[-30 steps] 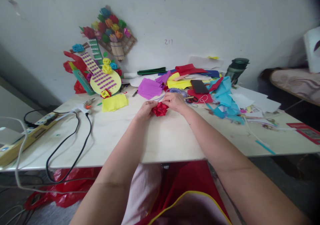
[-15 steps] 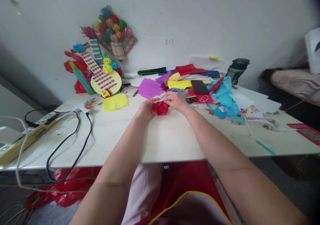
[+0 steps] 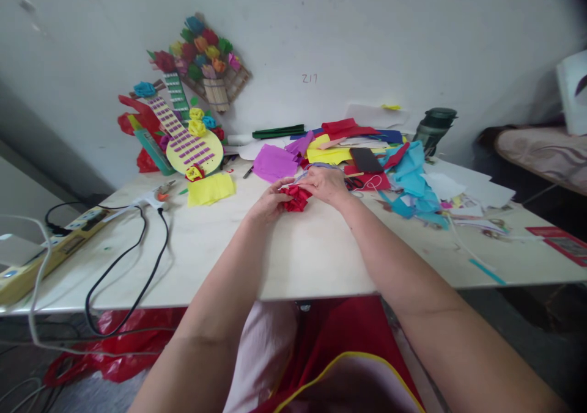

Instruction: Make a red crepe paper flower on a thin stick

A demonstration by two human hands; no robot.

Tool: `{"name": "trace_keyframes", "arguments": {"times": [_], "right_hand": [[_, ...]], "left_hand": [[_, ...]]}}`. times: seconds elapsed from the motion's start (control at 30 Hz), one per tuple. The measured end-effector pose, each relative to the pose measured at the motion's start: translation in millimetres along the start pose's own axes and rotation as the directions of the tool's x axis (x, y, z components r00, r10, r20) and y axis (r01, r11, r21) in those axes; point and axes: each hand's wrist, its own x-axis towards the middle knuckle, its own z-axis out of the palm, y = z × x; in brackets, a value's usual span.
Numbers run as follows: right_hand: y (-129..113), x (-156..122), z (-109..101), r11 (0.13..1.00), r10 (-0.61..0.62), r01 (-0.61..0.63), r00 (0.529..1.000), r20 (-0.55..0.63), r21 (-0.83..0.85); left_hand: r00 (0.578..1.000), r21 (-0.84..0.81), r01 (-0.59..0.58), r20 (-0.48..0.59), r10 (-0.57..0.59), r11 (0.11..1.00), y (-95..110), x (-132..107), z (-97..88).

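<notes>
Between my two hands, low over the white table (image 3: 316, 260), is a red crepe-paper flower (image 3: 297, 200) with ruffled petals. My left hand (image 3: 270, 202) grips its left side, the thumb lying over the petals. On the upper right, the fingers of my right hand (image 3: 326, 184) are closed at the flower's back edge. A thin whitish strand shows between the fingertips, too small to name surely. Just behind the right hand lie scissors (image 3: 354, 184), partly hidden, and white string (image 3: 373, 182) on a red sheet.
Coloured paper lies behind my hands: purple (image 3: 275, 163), yellow (image 3: 211, 189) and blue (image 3: 410, 171). A phone (image 3: 365, 160) and a dark bottle (image 3: 435, 129) stand out at right. At left are a glue gun (image 3: 149, 197), its black cord and a power strip (image 3: 55, 251).
My left thumb has moved over the flower's petals, and the flower has turned and shifted slightly right. My right hand stays at its back edge, a little more to the right.
</notes>
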Motion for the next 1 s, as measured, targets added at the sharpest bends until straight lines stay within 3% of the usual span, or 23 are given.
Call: {"name": "trace_keyframes", "arguments": {"times": [0.27,0.43,0.53,0.67,0.8,1.0], "right_hand": [[13,-3,-9,0.997,0.038,-0.039,0.999,-0.022,-0.064],[24,-2,-13,0.973,0.223,-0.221,0.974,-0.036,0.064],[25,1,-10,0.888,0.378,-0.369,0.926,0.025,0.273],[15,4,-6,0.698,0.429,-0.426,0.892,0.14,0.575],[5,3,-9,0.637,0.435,-0.425,0.887,0.155,0.643],[4,3,-5,0.593,0.388,-0.384,0.907,0.167,0.708]], "left_hand": [[0.991,0.005,-0.036,-0.133,0.036,0.999,-1,5,-3.4],[0.982,-0.036,-0.098,-0.168,0.091,0.994,0,6,-3.8],[0.983,-0.055,-0.101,-0.156,0.091,0.993,1,5,-3.4],[0.988,-0.07,-0.115,-0.112,0.106,0.991,2,4,-1.6],[0.989,-0.071,-0.138,-0.069,0.133,0.988,1,4,-0.7],[0.983,-0.059,-0.164,-0.091,0.158,0.985,1,3,0.3]]}}
